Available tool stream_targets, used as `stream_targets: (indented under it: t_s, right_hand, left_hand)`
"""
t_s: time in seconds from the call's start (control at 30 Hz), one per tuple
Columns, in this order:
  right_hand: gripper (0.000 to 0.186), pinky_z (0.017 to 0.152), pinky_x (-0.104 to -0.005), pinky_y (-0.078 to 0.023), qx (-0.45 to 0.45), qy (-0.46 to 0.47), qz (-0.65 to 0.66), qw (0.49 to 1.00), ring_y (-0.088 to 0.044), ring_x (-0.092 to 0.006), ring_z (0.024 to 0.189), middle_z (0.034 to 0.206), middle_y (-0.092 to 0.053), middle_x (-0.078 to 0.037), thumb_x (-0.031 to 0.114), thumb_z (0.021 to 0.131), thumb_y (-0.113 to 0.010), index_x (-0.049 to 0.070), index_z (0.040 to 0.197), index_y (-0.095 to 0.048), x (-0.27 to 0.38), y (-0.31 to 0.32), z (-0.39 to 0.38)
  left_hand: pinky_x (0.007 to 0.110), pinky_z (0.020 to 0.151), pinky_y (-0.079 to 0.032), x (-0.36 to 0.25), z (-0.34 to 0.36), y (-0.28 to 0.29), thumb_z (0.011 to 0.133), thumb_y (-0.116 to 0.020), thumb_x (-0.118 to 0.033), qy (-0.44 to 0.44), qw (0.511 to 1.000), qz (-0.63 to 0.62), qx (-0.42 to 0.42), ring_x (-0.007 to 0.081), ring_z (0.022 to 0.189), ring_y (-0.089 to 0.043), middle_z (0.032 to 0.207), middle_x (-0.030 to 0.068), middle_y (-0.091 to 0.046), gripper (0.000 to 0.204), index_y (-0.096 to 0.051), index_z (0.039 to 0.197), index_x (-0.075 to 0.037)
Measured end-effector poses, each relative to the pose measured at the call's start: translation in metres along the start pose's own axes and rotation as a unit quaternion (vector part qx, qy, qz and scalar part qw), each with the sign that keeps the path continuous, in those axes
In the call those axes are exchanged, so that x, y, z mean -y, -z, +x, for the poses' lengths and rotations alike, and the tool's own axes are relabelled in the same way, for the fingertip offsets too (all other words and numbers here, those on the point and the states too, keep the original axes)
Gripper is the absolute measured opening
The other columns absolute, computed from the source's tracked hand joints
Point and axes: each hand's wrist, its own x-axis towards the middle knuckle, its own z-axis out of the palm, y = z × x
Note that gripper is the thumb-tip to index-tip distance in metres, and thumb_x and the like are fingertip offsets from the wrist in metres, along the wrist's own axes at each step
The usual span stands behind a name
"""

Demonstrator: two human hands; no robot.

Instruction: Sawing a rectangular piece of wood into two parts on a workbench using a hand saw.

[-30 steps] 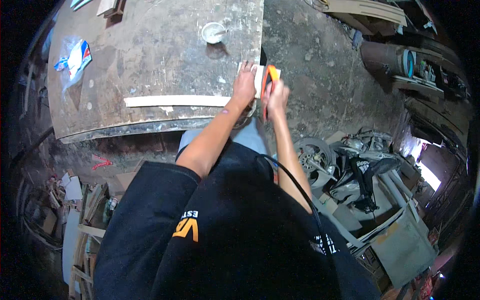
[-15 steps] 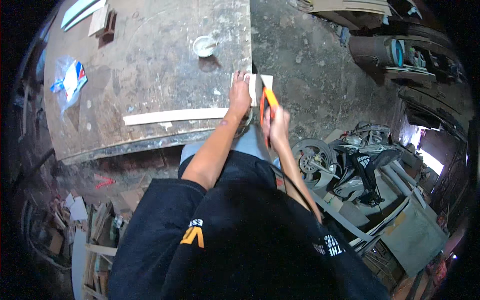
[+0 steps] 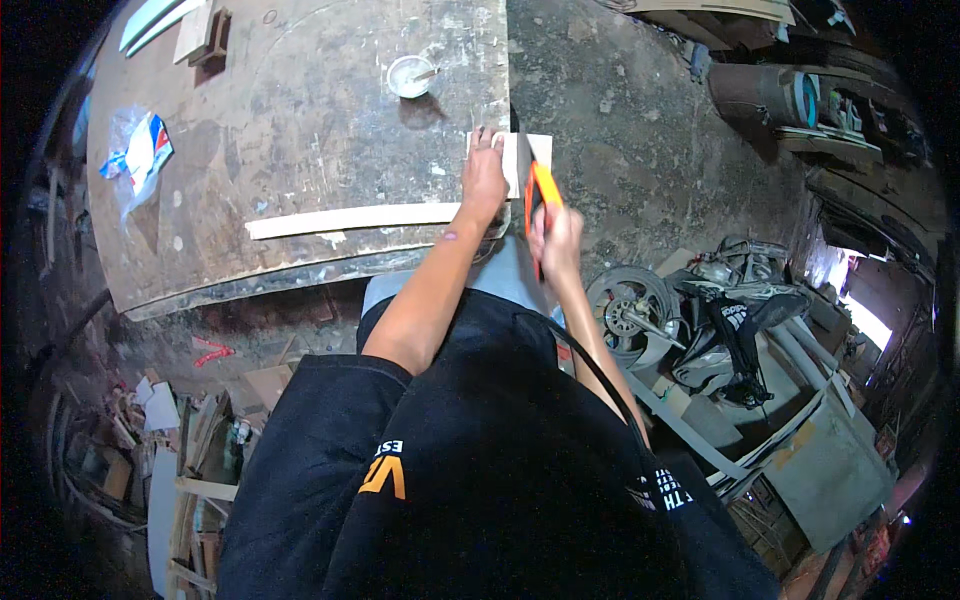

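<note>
My right hand (image 3: 556, 240) is wrapped round the orange handle of a handsaw (image 3: 541, 186), just off the right edge of the worktable (image 3: 320, 130). The saw's blade lies across a pale flat board (image 3: 510, 165) that juts out past that edge. Pressing down on the board's left part is my left hand (image 3: 484, 180), its fingers stretched out flat. Beside my left wrist a long white strip (image 3: 350, 220) lies along the table's near edge. A white cup (image 3: 410, 76) with a stick in it stands farther back on the table.
A crumpled blue and white plastic bag (image 3: 143, 155) lies on the table's left side, with wood pieces (image 3: 195, 35) at the far left. A motorbike wheel (image 3: 625, 315) and parts stand on the floor to my right. Wood scraps (image 3: 195, 440) are heaped at lower left.
My right hand has shifted slightly with the saw, and the blade has moved along the board. My left hand stays pressed on the board. The whole view has tilted a little.
</note>
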Motion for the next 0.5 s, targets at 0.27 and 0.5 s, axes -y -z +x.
stream_targets:
  t_s: [0.27,0.5]
  right_hand:
    - [0.044,0.034,-0.0264,-0.024,-0.006,-0.086,0.058,0.995,-0.031,-0.0098,0.034,0.047,-0.037,0.001,0.041,0.097,-0.036,0.01,0.067,-0.042,0.016,0.003,-0.024]
    - [0.045,0.036,-0.0272,-0.025,0.009,-0.101,0.054,0.993,-0.031,-0.0094,0.038,0.05,-0.038,0.003,0.043,0.097,-0.038,0.011,0.067,-0.043,0.013,-0.008,0.054]
  left_hand:
    - [0.039,0.111,-0.043,-0.019,-0.003,0.033,0.071,-0.062,0.013,0.094,0.99,-0.094,0.05,0.0352,0.142,-0.035,0.144,0.0132,-0.047,0.06,-0.059,0.129,0.001]
    - [0.042,0.111,-0.042,-0.015,0.003,0.016,0.074,-0.059,0.013,0.028,0.998,-0.049,0.029,0.0371,0.141,-0.037,0.146,0.0172,-0.046,0.058,-0.059,0.131,0.002]
